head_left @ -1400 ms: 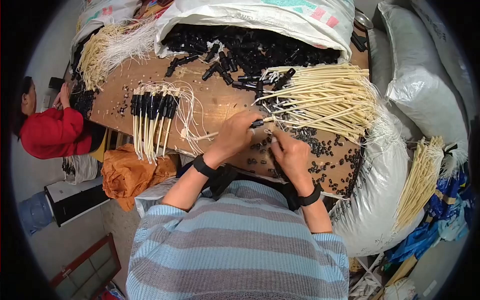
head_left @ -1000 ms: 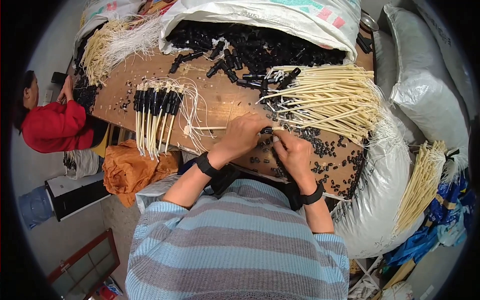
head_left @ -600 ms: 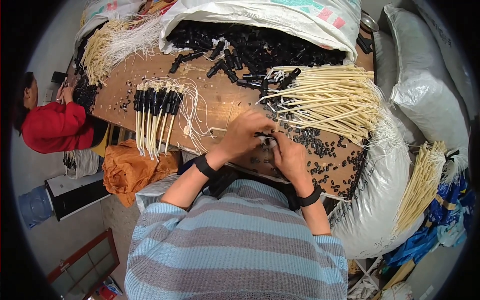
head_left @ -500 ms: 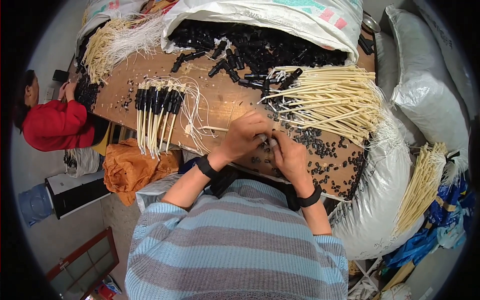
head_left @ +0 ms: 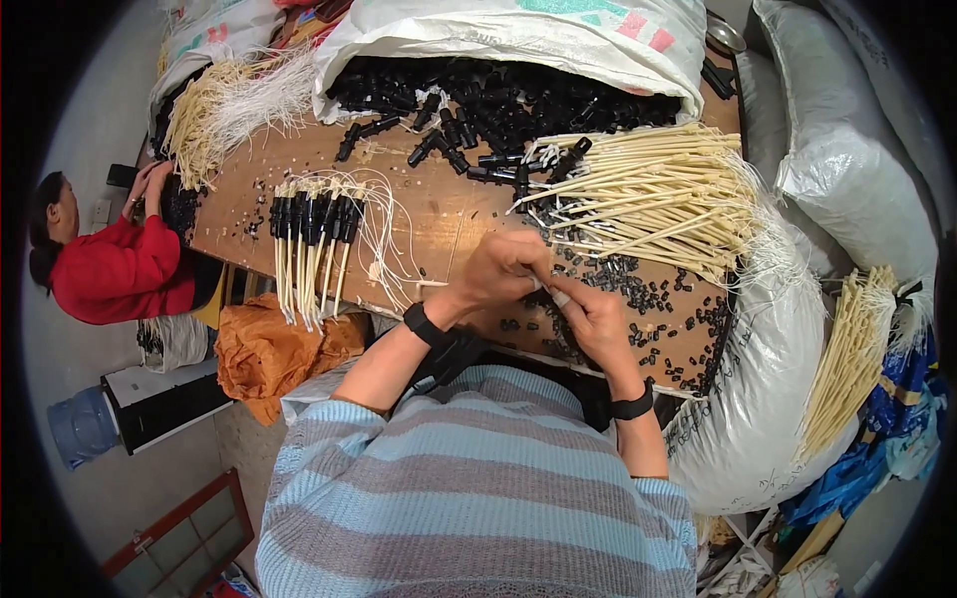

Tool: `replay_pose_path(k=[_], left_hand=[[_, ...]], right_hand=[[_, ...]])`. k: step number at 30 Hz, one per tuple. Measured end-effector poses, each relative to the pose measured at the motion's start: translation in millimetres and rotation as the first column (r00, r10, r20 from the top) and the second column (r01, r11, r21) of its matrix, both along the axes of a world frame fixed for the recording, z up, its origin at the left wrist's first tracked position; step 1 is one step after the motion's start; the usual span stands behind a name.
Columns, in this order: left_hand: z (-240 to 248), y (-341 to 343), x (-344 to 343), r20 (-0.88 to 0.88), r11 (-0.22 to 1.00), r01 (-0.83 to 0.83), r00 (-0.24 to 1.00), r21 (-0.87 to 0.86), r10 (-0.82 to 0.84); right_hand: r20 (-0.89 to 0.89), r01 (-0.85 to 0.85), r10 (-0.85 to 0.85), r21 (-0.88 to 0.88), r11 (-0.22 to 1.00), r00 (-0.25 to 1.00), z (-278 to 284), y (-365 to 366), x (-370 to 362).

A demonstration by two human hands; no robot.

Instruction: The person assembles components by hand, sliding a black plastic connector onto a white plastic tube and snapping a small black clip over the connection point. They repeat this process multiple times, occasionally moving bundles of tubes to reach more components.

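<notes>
My left hand [head_left: 501,271] is closed with its fingertips pinched, and a short length of pale stick [head_left: 431,285] pokes out beside its wrist. Against it, fingertips nearly touching, my right hand [head_left: 596,321] is also closed in a pinch. Whatever the right fingers hold is hidden. Small black clips [head_left: 653,317] lie scattered beside and beyond the right hand. A large heap of pale sticks [head_left: 668,199] with white strings rests beyond it. Left of my hands, a row of sticks with black sleeves [head_left: 314,224] and looped white strings lies along the table edge.
A white sack [head_left: 518,45] spills black plastic fittings [head_left: 439,130] onto the brown table [head_left: 429,214]. More stringed sticks [head_left: 204,110] lie far left, near a person in red [head_left: 125,264]. An orange bag [head_left: 279,359] hangs by the near edge; stuffed white sacks [head_left: 768,399] crowd the right.
My hands stay together but tilt slightly, the right forearm shifting a little to the right. Less of the pale stick shows beside my left wrist. The person in red has raised their hands.
</notes>
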State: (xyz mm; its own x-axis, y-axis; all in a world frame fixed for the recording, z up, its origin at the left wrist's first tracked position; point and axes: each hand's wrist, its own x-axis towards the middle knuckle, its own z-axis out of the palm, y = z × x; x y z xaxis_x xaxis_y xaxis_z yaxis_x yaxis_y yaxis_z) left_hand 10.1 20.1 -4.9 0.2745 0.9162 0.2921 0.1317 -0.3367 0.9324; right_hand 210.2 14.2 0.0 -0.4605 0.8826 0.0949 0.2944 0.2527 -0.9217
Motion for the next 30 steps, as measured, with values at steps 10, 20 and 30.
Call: replay_pose_path(k=[10, 20, 30], left_hand=[[-30.4, 0.9, -46.2, -0.572, 0.974, -0.012, 0.808, 0.227, 0.143], [-23.5, -24.2, -50.5, -0.518, 0.824, -0.565, 0.695, 0.034, 0.498], [-35.4, 6.5, -41.8, -0.503, 0.805, -0.577, 0.658, 0.142, 0.560]], right_hand=[[0.110, 0.247, -0.227, -0.225, 0.943, 0.968, -13.0, 3.8, 10.3], [0.059, 0.214, -0.208, -0.412, 0.886, 0.976, -20.4, 8.2, -13.6], [0.003, 0.201, -0.228, -0.485, 0.851, 0.974, -22.4, 6.8, -7.6]])
